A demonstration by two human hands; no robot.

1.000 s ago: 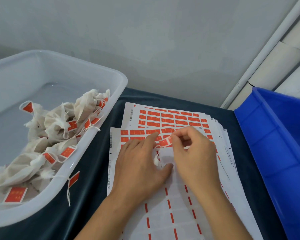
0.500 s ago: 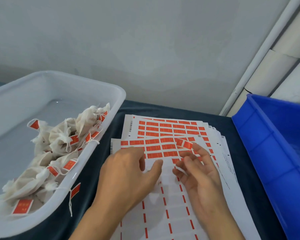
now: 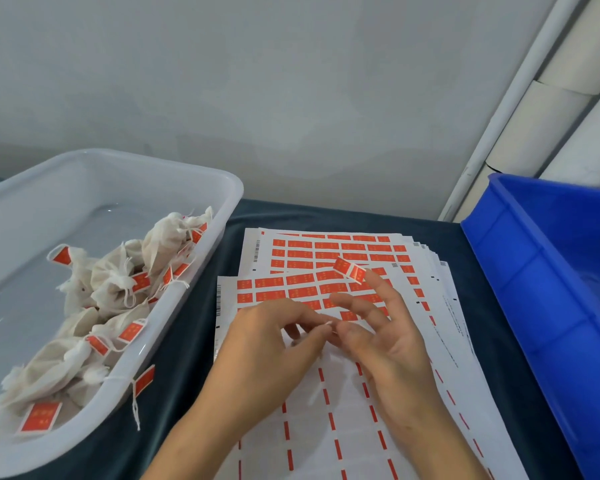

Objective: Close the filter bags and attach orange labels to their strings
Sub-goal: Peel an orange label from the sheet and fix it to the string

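Peeled orange label [image 3: 349, 269] sticks on the right hand [image 3: 388, 341] fingertip, fingers spread, long axis slanting across the label sheets [image 3: 326, 289]. Left hand [image 3: 274, 344] pinches something small, likely the string, just below the label; right hand nearer.

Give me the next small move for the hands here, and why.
Probably fold the peeled orange label over the string. It sticks on the right hand's fingertip, unfolded, while the left hand pinches something thin and white, likely the string, beside the right thumb.
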